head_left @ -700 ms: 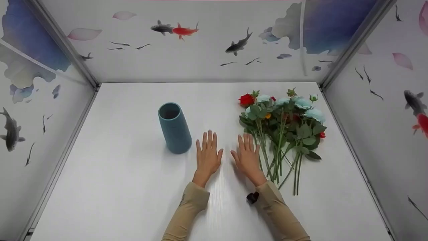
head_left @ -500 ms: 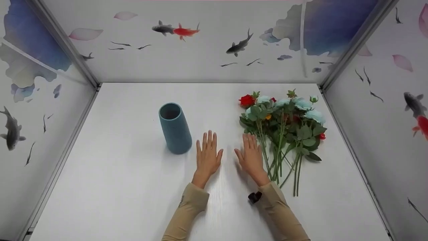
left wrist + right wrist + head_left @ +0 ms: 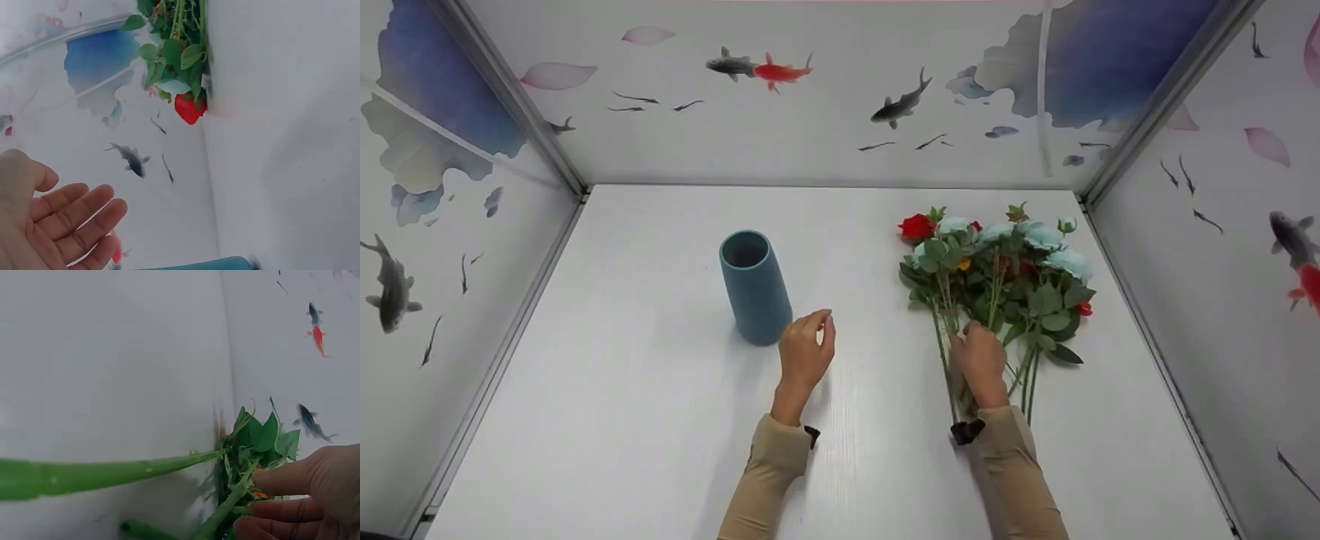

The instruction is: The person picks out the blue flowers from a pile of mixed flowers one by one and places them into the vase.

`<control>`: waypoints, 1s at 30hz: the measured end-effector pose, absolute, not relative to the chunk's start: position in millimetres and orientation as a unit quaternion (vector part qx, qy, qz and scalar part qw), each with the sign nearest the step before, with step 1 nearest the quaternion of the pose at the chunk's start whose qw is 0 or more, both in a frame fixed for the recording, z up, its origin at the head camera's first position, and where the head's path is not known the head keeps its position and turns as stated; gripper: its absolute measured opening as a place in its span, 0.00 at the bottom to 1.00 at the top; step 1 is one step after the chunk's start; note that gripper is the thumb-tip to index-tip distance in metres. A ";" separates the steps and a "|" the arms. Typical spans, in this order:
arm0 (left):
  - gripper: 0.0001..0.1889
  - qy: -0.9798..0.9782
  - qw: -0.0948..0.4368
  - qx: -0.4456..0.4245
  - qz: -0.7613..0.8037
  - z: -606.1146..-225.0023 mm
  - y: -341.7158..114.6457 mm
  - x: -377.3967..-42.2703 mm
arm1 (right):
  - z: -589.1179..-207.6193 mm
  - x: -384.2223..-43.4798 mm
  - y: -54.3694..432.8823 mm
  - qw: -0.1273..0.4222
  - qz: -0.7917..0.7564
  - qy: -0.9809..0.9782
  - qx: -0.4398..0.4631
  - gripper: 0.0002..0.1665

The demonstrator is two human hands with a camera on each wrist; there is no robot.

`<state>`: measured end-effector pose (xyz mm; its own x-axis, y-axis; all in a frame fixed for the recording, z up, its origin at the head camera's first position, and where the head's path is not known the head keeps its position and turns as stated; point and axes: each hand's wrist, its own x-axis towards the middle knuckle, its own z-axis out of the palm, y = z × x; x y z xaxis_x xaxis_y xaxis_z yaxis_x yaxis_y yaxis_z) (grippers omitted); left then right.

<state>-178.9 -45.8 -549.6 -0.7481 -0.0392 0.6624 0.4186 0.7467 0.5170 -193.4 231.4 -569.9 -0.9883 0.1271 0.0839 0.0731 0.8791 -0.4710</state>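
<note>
My left hand [image 3: 804, 352] hovers beside the lower right of a blue-grey vase [image 3: 756, 292], its fingers loosely bent with nothing held. In the left wrist view, the palm and fingers of that hand [image 3: 62, 219] show, and the vase's edge [image 3: 197, 263] enters at the bottom. My right hand [image 3: 981, 364] is down among the green stems of the artificial flowers [image 3: 997, 262]. Seen from the right wrist, its thumb and bent fingers [image 3: 281, 511] are apart, right at a green stem [image 3: 228, 506]. Another long stem [image 3: 112, 477] runs across the foreground.
The flowers, with red and pale blue blooms, lie in a bunch on the right of the white table [image 3: 622, 390]. The vase stands upright left of centre. White panels printed with fish [image 3: 900, 105] enclose the back and both sides.
My right hand has moved right from lying flat on the table to the flower stems, its fingers now bent. My left hand has lifted, shifted slightly left towards the vase, and its fingers have bent.
</note>
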 end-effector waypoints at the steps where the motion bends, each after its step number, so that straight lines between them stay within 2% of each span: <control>1: 0.06 -0.866 0.337 -0.108 -0.352 -547.9 -46.8 -177.8 | -572.1 -193.5 232.9 0.053 0.242 -0.968 -0.050 0.15; 3: 0.06 -0.856 0.339 -0.107 -0.375 -544.6 -48.6 -175.5 | -576.3 -193.6 234.4 0.050 0.245 -0.967 -0.046 0.12; 5: 0.05 -0.844 0.359 -0.105 -0.386 -540.7 -50.9 -173.3 | -579.5 -194.0 234.4 0.054 0.250 -0.966 -0.041 0.15; 8: 0.04 -0.813 0.417 -0.092 -0.397 -532.5 -56.3 -171.0 | -581.9 -194.9 233.1 0.065 0.256 -0.964 -0.034 0.18; 11: 0.04 -0.772 0.479 -0.064 -0.412 -523.0 -64.6 -171.3 | -583.1 -196.3 232.5 0.077 0.258 -0.962 -0.033 0.15; 16: 0.14 -0.736 0.528 0.001 -0.424 -513.4 -82.4 -179.5 | -585.1 -198.2 232.5 0.095 0.272 -0.957 -0.034 0.10; 21: 0.26 -0.740 0.511 0.059 -0.434 -510.3 -97.8 -191.9 | -587.0 -199.7 233.1 0.122 0.285 -0.951 -0.018 0.10; 27: 0.38 -0.733 0.412 0.094 -0.532 -511.7 -108.9 -204.5 | -585.9 -201.1 232.2 0.103 0.285 -0.952 -0.039 0.16; 30: 0.42 -0.734 0.382 0.104 -0.552 -513.8 -111.6 -208.6 | -586.2 -201.8 231.5 0.100 0.288 -0.952 -0.038 0.20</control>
<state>-208.6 -111.6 -513.8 -0.6867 -0.5743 0.4456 0.2682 0.3696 0.8896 -201.8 231.5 -586.2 -0.9773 0.1297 0.1678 0.0148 0.8310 -0.5560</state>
